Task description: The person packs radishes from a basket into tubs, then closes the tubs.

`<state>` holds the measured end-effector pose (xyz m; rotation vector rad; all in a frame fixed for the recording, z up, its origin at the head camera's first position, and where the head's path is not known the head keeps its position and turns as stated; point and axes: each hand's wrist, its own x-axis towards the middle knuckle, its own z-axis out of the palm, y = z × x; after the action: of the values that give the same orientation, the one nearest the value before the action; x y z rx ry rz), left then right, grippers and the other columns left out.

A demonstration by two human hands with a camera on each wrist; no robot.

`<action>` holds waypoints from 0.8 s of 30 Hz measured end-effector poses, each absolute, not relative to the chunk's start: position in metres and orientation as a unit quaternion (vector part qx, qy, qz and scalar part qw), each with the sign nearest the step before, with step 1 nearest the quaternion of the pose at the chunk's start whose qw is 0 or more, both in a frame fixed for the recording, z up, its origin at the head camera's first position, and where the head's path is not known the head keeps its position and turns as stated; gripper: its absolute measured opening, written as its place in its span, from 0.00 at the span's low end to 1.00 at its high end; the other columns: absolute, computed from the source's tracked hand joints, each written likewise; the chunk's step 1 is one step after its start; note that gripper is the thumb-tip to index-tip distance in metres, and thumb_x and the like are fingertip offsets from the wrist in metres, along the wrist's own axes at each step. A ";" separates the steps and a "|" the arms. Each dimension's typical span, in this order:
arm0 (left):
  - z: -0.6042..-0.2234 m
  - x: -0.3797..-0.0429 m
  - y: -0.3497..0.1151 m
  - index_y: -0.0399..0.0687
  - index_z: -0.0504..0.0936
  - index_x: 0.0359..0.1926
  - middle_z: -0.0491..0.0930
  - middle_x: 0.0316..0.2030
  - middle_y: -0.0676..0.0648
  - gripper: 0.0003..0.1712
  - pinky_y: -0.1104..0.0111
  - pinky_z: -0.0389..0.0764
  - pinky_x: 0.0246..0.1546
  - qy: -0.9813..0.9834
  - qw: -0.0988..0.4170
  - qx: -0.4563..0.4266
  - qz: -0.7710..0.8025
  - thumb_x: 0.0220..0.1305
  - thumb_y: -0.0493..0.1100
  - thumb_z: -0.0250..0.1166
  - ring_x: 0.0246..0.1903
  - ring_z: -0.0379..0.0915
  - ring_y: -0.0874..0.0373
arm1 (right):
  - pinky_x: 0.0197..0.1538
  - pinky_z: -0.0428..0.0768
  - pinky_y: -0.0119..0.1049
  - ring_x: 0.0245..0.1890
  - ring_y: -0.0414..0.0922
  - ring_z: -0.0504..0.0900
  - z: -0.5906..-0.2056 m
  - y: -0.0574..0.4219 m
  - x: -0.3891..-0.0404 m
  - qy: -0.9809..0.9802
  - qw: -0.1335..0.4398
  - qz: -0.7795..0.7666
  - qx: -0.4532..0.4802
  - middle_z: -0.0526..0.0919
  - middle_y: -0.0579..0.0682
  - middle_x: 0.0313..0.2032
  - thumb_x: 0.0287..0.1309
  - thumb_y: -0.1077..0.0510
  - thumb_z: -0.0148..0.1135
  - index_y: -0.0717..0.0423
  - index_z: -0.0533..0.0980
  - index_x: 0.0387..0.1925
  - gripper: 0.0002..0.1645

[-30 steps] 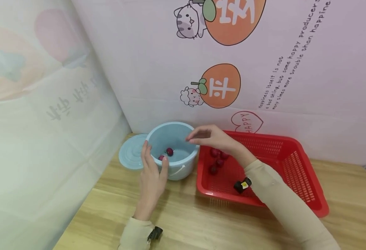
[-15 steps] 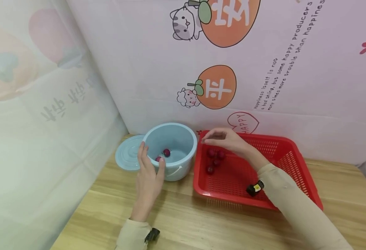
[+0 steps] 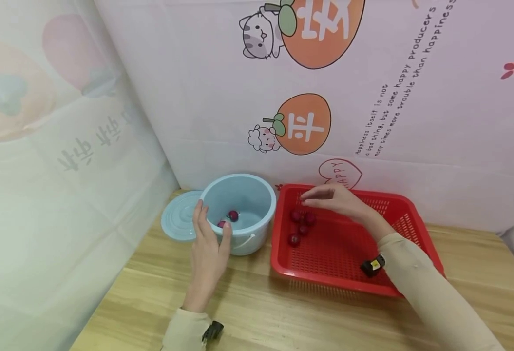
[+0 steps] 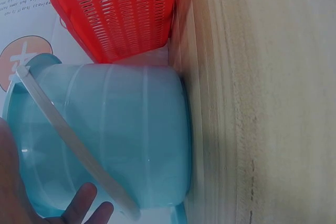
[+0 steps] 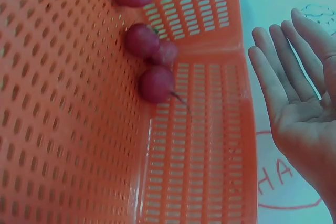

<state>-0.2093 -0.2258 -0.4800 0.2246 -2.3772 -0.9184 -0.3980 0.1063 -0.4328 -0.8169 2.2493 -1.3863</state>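
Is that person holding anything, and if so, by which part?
Nothing is clearly held. The right hand is empty near the basket; the left hand lies at the rim of the bucket, with no plain grip.

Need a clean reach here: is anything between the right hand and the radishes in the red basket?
Nothing visible is. The right hand is above the open-topped red basket, and the four radishes lie uncovered on its floor, toward the back left corner.
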 end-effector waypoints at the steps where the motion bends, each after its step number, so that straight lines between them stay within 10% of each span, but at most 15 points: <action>1: -0.480 -0.209 -0.226 0.48 0.47 0.84 0.46 0.83 0.56 0.44 0.62 0.65 0.16 -0.890 0.287 0.084 -0.345 0.80 0.62 0.51 0.16 0.62 0.54 | 0.62 0.79 0.45 0.60 0.46 0.82 -0.433 0.107 -0.399 0.802 0.185 -0.489 -0.290 0.88 0.45 0.55 0.68 0.46 0.72 0.54 0.85 0.60 0.24; 24: -0.480 -0.210 -0.227 0.49 0.46 0.84 0.48 0.83 0.54 0.44 0.63 0.64 0.14 -0.888 0.288 0.083 -0.349 0.80 0.59 0.54 0.14 0.60 0.55 | 0.66 0.76 0.60 0.65 0.61 0.79 -0.462 0.106 -0.407 0.851 0.200 -0.285 -0.393 0.83 0.61 0.61 0.69 0.61 0.68 0.65 0.79 0.64 0.25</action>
<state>-0.2097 -0.2271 -0.4800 0.2203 -2.3711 -0.9316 -0.4066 0.1058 -0.4619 -1.0983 2.3785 -0.7973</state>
